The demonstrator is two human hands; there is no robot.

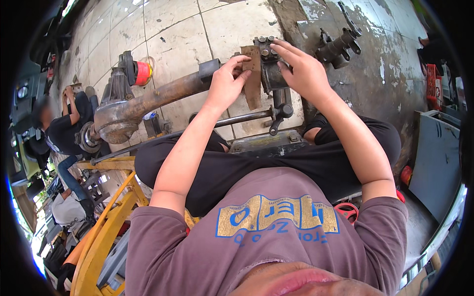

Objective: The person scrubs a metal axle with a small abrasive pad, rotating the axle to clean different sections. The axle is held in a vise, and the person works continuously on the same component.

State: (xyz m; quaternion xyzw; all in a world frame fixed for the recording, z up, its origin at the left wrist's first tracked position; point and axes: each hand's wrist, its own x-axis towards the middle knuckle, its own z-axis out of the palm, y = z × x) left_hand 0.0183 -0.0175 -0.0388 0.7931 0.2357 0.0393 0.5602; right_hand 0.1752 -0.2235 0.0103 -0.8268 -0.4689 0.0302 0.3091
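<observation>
A rusty vehicle axle (168, 93) with a bulky differential housing (116, 121) stretches from the left toward the middle. Between my hands stands a flat brown plate (252, 79), worn and rough. My left hand (228, 81) is at the plate's left edge, thumb and fingers curved but apart; I cannot tell whether the fingertips touch it. To the plate's right is a dark metal axle end (271, 74) with several bolt heads on top. My right hand (305, 71) reaches over its right side, fingers spread, fingertips close to the bolts.
A tie rod (232, 119) runs low in front of my legs. Another dark metal part (338, 49) stands on the stained floor at far right. A red round container (143, 73) is behind the housing. A yellow frame (106, 217) is at left, where another person (66, 123) sits.
</observation>
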